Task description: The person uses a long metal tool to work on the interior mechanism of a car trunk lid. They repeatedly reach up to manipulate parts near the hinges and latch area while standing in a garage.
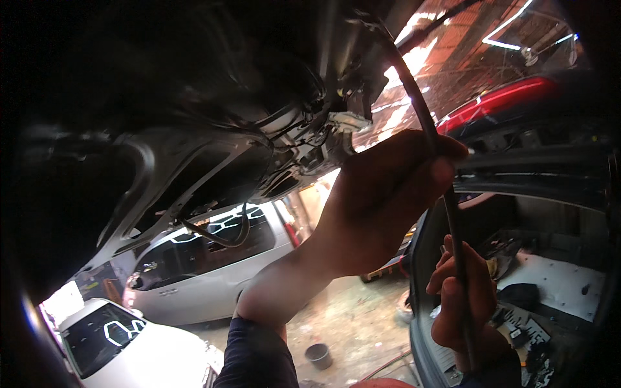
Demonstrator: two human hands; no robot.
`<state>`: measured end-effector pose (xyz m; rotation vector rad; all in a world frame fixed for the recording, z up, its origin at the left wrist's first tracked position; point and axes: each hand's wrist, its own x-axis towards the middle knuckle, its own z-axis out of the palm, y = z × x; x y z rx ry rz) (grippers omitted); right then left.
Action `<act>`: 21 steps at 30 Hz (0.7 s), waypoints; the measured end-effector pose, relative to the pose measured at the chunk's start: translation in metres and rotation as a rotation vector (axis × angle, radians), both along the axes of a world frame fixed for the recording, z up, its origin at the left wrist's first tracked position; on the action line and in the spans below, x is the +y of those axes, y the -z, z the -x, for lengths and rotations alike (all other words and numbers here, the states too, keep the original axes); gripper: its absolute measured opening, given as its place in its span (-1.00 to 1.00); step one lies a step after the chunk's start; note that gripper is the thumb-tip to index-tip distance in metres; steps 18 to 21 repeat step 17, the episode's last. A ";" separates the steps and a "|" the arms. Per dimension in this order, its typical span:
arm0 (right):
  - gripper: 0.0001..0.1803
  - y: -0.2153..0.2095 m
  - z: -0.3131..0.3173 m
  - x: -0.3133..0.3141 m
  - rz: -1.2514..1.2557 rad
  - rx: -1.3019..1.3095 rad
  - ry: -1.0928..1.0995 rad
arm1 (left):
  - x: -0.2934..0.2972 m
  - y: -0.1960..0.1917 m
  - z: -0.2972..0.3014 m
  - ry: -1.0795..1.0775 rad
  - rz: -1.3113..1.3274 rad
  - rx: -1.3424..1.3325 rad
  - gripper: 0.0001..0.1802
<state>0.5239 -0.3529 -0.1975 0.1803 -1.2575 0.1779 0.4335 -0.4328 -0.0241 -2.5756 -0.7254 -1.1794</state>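
Observation:
A long, thin black cable [414, 90] hangs from the raised, dark tailgate [145, 168] overhead and runs down in front of me. My left hand [372, 207] reaches up and pinches it between thumb and fingers, about midway along its visible length. Lower down, my right hand [480, 291] has its fingers curled at the same cable, whose lower end passes over the palm toward my wrist. Beside my left hand, the tailgate's open inner side shows metal brackets and wiring [314, 145]. A loose loop of dark hose or wire [226, 244] dangles from its lower edge.
At right is an open cargo area [420, 323] with loose parts and a pale panel [559, 284] inside. A silver van [200, 301] and a white car [149, 355] stand at left. A grey bucket [318, 355] sits on the stained floor. A red-lit curved part [498, 103] shows upper right.

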 end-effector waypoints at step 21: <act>-0.49 -0.008 -0.021 -0.045 0.300 -0.038 0.167 | 0.001 -0.012 0.003 0.070 0.028 -0.023 -0.60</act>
